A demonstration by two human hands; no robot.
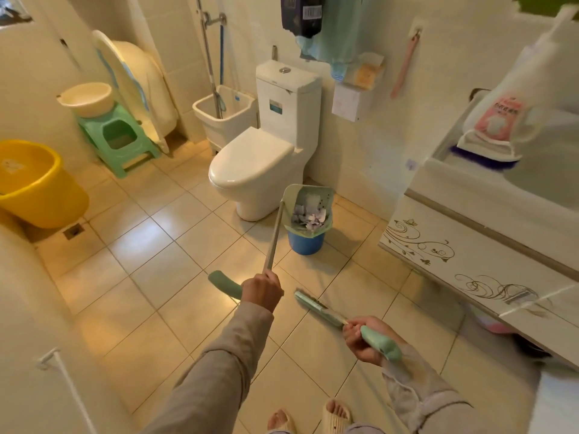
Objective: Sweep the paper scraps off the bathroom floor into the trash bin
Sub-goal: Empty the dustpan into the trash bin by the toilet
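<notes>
A blue trash bin (305,243) with a pale green liner stands on the floor beside the toilet. A green dustpan (326,195) is tipped upright over the bin's mouth, and white and lilac paper scraps (308,219) lie in the pan and bin. My left hand (262,291) grips the dustpan's long handle (274,236). My right hand (363,338) holds the mint-green handle of a broom (318,306), whose head rests low above the tiles, in front of the bin. The floor tiles around me show no scraps.
A white toilet (253,164) stands just left of the bin. A vanity cabinet (470,255) with a basin fills the right side. A yellow tub (34,183), a green stool (120,139) with a basin, and a mop bucket (224,115) line the left and back. My sandalled feet (313,416) are below.
</notes>
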